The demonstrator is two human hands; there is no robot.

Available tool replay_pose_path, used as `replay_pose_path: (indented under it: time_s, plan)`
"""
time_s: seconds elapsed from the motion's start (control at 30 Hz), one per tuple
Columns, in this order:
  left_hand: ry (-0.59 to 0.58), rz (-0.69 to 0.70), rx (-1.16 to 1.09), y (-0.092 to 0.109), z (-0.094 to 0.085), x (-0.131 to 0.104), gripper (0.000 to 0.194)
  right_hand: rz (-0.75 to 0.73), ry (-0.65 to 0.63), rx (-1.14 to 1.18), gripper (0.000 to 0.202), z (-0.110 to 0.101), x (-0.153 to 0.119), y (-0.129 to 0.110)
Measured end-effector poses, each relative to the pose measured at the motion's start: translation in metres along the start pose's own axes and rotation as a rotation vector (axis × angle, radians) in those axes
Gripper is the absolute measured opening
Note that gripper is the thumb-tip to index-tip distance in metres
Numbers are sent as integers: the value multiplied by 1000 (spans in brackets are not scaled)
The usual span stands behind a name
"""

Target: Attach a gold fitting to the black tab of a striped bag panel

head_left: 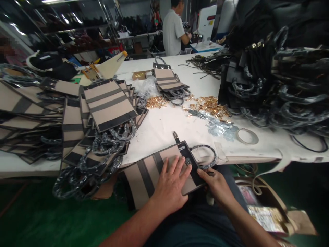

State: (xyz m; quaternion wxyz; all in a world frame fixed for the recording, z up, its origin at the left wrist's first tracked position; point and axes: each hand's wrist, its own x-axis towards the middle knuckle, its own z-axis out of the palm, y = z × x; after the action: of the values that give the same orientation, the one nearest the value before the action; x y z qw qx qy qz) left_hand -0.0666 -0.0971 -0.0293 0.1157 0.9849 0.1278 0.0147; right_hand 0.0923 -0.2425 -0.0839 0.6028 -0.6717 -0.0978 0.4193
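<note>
A beige and dark-grey striped bag panel (164, 154) lies at the table's front edge, partly over my lap. My left hand (171, 181) rests flat on it, fingers spread, with the fingertips by a small metal fitting (188, 161) on its black band. My right hand (216, 181) is closed at the panel's right edge, thumb on top; a short dark piece shows beside the thumb, and its kind is unclear. A plastic-wrapped loop handle (214, 156) extends from that edge onto the table. At the far edge a dark tab with a metal end (175, 136) sticks out.
Striped panels with wrapped handles (110, 103) are piled left, and a smaller stack (166, 77) stands behind. Gold fittings (213, 105), flat silver plates (222, 128) and a tape roll (247, 136) lie right of centre. Black bag parts (244, 79) are heaped right. A person (173, 31) stands behind.
</note>
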Motion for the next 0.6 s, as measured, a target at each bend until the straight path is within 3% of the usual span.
replay_pose_path:
  time_s: [0.17,0.37,0.6]
  plan:
    - [2,0,-16,1,3,0,93,86,-22,91,43,0,0,-1]
    - [29,-7,-29,0,2,1,89,103,-58,365,42,18,-1,-13]
    - [-35,44,-47,-4,-2,3,90,93,-6,358,39,24,-4,-15]
